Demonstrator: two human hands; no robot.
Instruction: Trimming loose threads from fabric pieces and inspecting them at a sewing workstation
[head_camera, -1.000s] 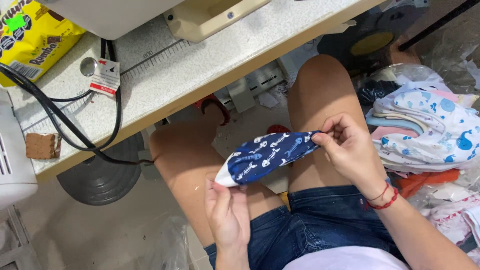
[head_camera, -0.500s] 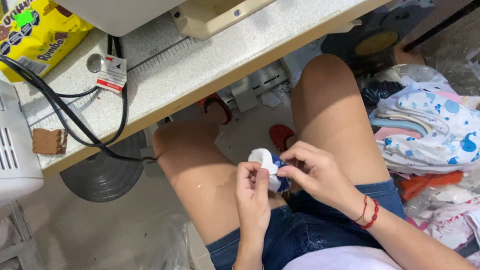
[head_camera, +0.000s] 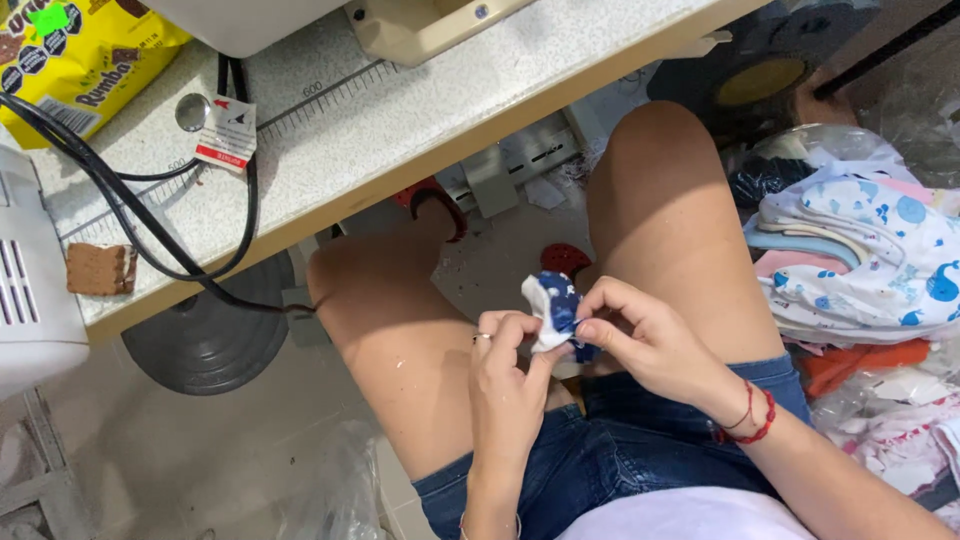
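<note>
Hands, two: left hand (head_camera: 505, 375) and right hand (head_camera: 640, 335) both pinching one bunched navy-and-white cloth (head_camera: 555, 308).

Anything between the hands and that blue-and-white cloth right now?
Nothing visible. Both the left hand and the right hand already pinch the bunched cloth directly, fingertips on it, above the lap between the knees.

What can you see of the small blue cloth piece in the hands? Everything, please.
The blue cloth piece is soft fabric, navy with small white print on one face and plain white on the other. It is bunched up small, partly turned so both faces show. It sits above the lap, between the knees. The left hand pinches its lower white edge; the right hand grips its navy side with its fingers.
</note>
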